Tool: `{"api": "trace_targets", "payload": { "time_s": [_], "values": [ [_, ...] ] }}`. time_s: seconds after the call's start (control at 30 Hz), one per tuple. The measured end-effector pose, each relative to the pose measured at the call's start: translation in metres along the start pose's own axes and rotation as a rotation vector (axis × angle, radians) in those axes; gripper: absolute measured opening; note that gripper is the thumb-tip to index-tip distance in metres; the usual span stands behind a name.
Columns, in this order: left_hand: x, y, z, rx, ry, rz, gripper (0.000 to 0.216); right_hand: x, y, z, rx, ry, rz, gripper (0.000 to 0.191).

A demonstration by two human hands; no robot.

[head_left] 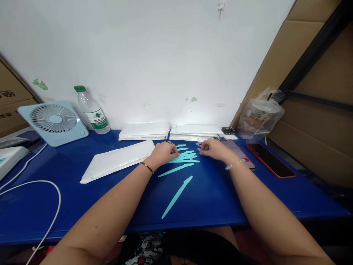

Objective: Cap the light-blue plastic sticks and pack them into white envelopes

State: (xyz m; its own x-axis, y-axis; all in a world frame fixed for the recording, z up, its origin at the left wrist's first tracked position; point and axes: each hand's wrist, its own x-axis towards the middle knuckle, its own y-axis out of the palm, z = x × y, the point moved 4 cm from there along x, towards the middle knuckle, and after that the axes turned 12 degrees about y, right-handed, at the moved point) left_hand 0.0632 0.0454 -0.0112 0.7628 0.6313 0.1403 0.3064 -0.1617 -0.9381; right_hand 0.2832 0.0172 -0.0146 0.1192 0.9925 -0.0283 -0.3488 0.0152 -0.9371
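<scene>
A loose pile of turquoise eyebrow razors (pixel 185 157) lies on the blue table, with slim handles and narrow tips. One single razor (pixel 176 197) rests apart, nearer the front edge. My left hand (pixel 164 151) is at the pile's left side, its fingers curled and pressed together against the razors; what they pinch is hidden. On the right, my right hand (pixel 211 149) is closed in a pinch just beyond the razor tips. Small pale translucent pieces (pixel 199 144) show beside its fingertips, but I cannot make out what it holds.
A white padded envelope (pixel 117 160) lies left of my hands. Stacked white envelopes (pixel 145 130) stand along the wall. Farther left are a water bottle (pixel 95 116), a blue fan (pixel 55 119) and a white cable (pixel 59 198). Phones (pixel 271 162) and a bagged drink cup (pixel 260 116) occupy the right.
</scene>
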Motion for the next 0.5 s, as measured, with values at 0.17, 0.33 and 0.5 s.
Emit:
{"api": "trace_targets", "payload": {
  "time_s": [0.17, 0.33, 0.5],
  "values": [
    [-0.001, 0.0, -0.003, -0.04, -0.021, 0.024, 0.019, 0.002, 0.005, -0.002, 0.089, 0.027, 0.094, 0.005],
    [0.001, 0.001, 0.004, -0.077, -0.064, -0.007, 0.018, 0.0, 0.003, -0.001, 0.188, 0.003, 0.138, 0.003],
    [0.001, -0.002, 0.01, -0.074, -0.108, -0.041, 0.019, -0.005, -0.003, 0.003, 0.358, -0.087, 0.17, 0.013]
  ]
}}
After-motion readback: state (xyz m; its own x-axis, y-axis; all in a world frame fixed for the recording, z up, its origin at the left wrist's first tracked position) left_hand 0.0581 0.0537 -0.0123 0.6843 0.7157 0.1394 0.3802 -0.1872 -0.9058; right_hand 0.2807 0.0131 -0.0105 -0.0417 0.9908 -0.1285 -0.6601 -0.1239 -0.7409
